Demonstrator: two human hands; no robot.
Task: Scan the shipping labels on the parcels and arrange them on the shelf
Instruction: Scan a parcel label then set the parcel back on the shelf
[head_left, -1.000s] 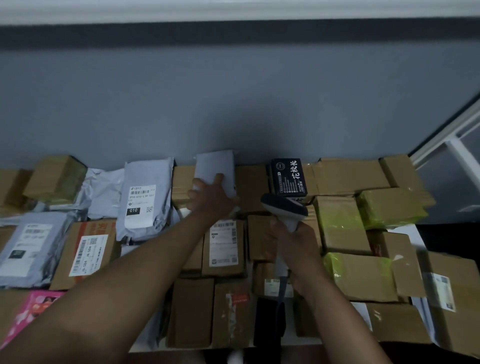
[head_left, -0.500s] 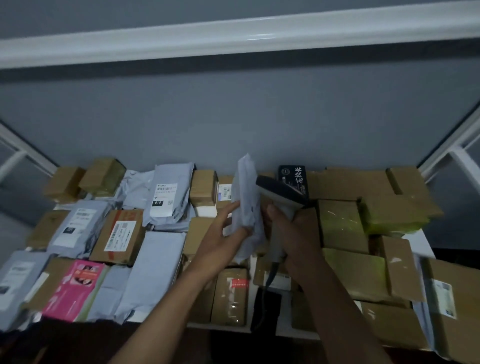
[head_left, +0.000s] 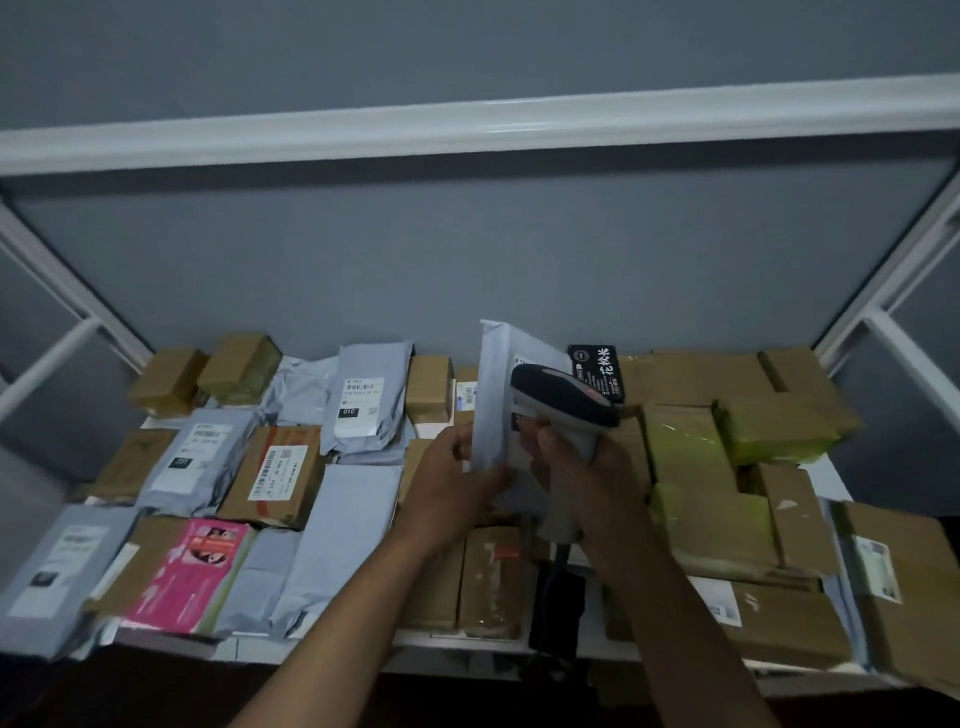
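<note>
Compared with half a second before, the pale mailer (head_left: 493, 410) had been turned more upright and the scanner (head_left: 563, 402) had come right up against its face, while more of the shelf rail showed overhead. Nearest me, the left hand (head_left: 452, 483) gripped the mailer's lower edge, its fingers (head_left: 460, 447) curled round the near side and the thumb pressed below. The right hand (head_left: 582, 467) was wrapped round the scanner's grey handle, fingers closed on it, the dark head overlapping the mailer's right side. Both were held above the middle of the shelf (head_left: 498, 647), clear of the load. Beneath them lay brown cartons and grey bags packed edge to edge: a pink packet (head_left: 200, 571) near the front left, a labelled grey bag (head_left: 363, 400) further back, yellow-taped boxes (head_left: 691, 447) to the right, a black box (head_left: 597, 371) at the rear. Behind stood a grey wall (head_left: 467, 260) and the white upper rail (head_left: 467, 122).
</note>
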